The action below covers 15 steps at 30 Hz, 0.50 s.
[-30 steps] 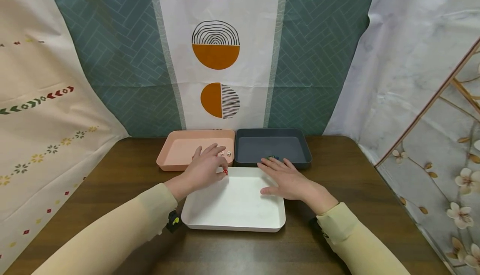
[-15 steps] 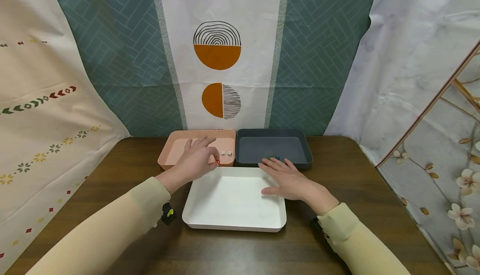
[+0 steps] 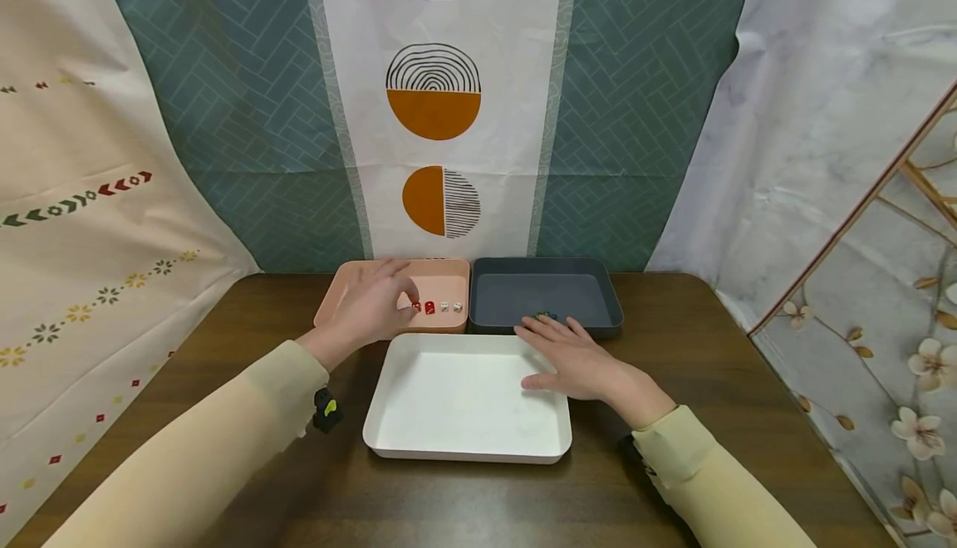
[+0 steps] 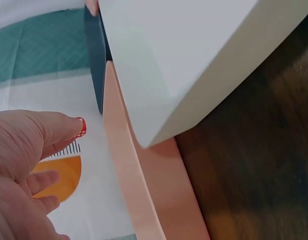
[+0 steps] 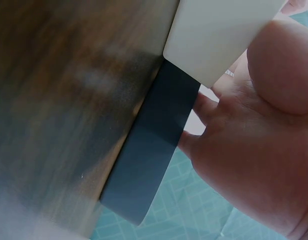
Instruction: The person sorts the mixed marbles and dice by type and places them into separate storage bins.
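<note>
Between the thumb and index finger of my left hand point(image 3: 366, 307) a small red die point(image 4: 81, 127) is pinched, over the pink tray point(image 3: 345, 282). Close to its fingertips, another red die point(image 3: 429, 307) and two white dice point(image 3: 451, 306) lie in a row in that tray. The remaining left fingers are extended. My right hand point(image 3: 571, 361) spreads over the right rim of the white tray point(image 3: 471, 398), palm down, its fingertips at the near edge of the dark blue tray point(image 3: 542, 282). Several small dark and green pieces point(image 3: 547, 315) show in the dark tray just beyond those fingertips.
Pink and dark trays stand side by side at the back of the wooden table point(image 3: 463, 506), with the white tray in front of them. A patterned curtain point(image 3: 449, 199) hangs behind, and more cloth hangs at both sides.
My left hand has moved left and away from me with the red die, from the white tray's back edge to over the pink tray. My right hand has stayed in place.
</note>
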{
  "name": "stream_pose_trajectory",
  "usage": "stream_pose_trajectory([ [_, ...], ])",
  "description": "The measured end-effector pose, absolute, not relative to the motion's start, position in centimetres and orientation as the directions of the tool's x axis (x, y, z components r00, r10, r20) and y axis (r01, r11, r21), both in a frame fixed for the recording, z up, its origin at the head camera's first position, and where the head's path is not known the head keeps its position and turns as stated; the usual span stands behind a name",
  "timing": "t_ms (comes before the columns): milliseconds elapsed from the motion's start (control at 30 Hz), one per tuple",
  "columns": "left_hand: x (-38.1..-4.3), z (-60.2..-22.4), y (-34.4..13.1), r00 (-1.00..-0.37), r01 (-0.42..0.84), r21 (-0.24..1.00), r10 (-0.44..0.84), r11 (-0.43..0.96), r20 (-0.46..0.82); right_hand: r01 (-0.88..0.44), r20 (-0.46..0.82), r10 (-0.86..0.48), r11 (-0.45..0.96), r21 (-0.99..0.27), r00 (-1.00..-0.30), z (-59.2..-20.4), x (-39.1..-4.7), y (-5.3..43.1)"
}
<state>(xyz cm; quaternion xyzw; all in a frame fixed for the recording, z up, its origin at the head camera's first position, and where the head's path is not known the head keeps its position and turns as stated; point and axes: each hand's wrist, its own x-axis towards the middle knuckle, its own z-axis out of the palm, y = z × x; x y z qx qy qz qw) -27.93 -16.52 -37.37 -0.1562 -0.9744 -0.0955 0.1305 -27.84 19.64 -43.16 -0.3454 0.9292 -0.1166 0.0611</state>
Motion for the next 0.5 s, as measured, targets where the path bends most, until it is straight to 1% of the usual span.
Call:
stream_pose_trajectory([
  [100,-28.1,-37.0,-17.1,-0.910,0.315,0.054,0.285,0.948,0.302,-0.625,-0.038,-0.654,0.737,-0.257,-0.755,-43.2,-27.8,19.7],
  [167,-28.2,-36.8,-17.5,-0.906,0.304,0.020,0.283,0.952,0.315,-0.623,-0.041,-0.652,0.739,-0.257,-0.757,-43.2,-27.8,19.7],
  [333,-28.8,-36.9,-18.1,-0.926,0.285,0.144,0.234,0.948,0.297,-0.614,-0.050,-0.646,0.745,-0.259,-0.762,-43.1,-27.6,19.6],
  [500,-29.6,-37.1,-18.5,-0.942,0.244,0.215,0.178,0.946,0.284,-0.613,-0.050,-0.644,0.747,-0.259,-0.763,-43.0,-27.5,19.5],
])
